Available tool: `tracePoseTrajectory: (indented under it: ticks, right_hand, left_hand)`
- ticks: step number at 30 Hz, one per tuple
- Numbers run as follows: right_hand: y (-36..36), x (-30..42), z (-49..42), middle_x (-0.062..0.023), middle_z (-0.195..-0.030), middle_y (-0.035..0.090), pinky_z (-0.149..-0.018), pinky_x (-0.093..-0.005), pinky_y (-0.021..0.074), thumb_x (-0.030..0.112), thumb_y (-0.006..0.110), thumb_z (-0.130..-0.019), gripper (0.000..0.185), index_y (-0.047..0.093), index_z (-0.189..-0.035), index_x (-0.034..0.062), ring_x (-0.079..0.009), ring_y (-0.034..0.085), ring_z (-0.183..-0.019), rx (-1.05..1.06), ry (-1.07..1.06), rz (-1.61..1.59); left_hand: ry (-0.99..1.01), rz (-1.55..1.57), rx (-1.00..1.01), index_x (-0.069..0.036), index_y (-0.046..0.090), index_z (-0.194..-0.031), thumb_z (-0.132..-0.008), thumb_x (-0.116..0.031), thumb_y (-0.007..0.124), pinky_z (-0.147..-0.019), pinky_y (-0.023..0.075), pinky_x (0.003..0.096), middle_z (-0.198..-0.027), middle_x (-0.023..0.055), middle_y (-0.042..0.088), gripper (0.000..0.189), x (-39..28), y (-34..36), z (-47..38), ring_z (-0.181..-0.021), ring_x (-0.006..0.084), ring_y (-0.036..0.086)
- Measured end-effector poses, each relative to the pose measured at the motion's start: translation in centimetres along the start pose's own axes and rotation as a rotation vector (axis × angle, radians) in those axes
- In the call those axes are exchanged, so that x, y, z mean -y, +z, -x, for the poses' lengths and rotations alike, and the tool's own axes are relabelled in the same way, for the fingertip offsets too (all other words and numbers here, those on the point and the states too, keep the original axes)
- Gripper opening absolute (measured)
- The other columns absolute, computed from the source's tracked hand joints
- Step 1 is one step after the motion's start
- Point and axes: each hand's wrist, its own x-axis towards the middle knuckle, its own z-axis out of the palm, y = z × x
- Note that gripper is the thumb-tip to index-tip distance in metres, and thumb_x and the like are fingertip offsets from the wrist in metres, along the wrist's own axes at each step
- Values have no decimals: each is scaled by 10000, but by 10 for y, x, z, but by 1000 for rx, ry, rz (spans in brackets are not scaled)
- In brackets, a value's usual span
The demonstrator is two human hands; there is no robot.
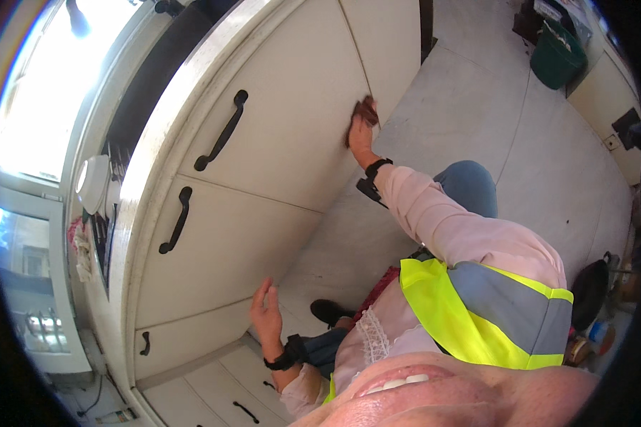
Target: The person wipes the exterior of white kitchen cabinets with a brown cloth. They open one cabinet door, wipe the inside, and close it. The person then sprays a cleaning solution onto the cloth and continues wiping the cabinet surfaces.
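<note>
A brown cloth point(366, 111) is pressed by my right hand point(360, 134) against the lower part of a cream cabinet door point(294, 107), close to the seam with the panel beside it. The cloth is slightly blurred. My left hand point(267, 314) is raised near the lower cabinet fronts with nothing in it, fingers partly spread. Black handles are fixed on the doors, one point(221, 131) on the wide door and another point(176, 220) on the door beside it. Black straps circle both wrists.
Above the doors runs a pale countertop edge point(139, 176), with a white bowl point(92, 184) and cutlery behind it. A green bucket point(558, 56) stands on the grey floor point(459, 107) at upper right. A dark pan point(590, 293) and jars are at lower right.
</note>
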Motion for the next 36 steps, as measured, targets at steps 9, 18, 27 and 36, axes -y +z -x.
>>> tracePoseTrajectory:
  ticks: [9, 18, 27, 36]
  right_hand:
    - [-7, 109, -109, -225, -1373, 508, -1197, -542, 254, 119, 558, -938, 445, 512, -1364, 0, -421, 446, -1314, 17, -49, -533]
    - [6, 61, -86, -235, -1511, 425, -1207, -481, 249, 160, 495, -994, 595, 338, -1538, -24, -429, 408, -1370, -297, 51, -413]
    - [43, -179, 90, -142, -1641, 283, -1211, -424, 228, 440, 318, -1057, 687, 206, -1612, 52, -325, 276, -1497, 181, 1111, -435]
    - [26, -12, 147, -156, -1694, 132, -1241, -427, 146, 409, 346, -1053, 723, 109, -1629, 43, -335, 148, -1544, 251, 1269, -337]
  left_hand:
    - [21, -24, 112, -2, 634, -1352, -1049, -242, 603, -1049, 465, 345, -1340, 164, 660, 388, -7, 20, -16, -1222, 231, 619]
    - [25, -107, 78, 0, 638, -1342, -1056, -211, 579, -1071, 448, 362, -1325, 162, 668, 360, -9, 27, -18, -1236, 250, 616]
    - [-127, -69, 85, 5, 656, -1316, -1046, -224, 603, -1073, 441, 346, -1310, 151, 681, 358, -4, 33, -25, -1234, 218, 614]
    - [-36, -91, 93, -13, 668, -1306, -1045, -221, 606, -1053, 454, 350, -1264, 153, 699, 339, -11, 38, -21, -1200, 231, 634]
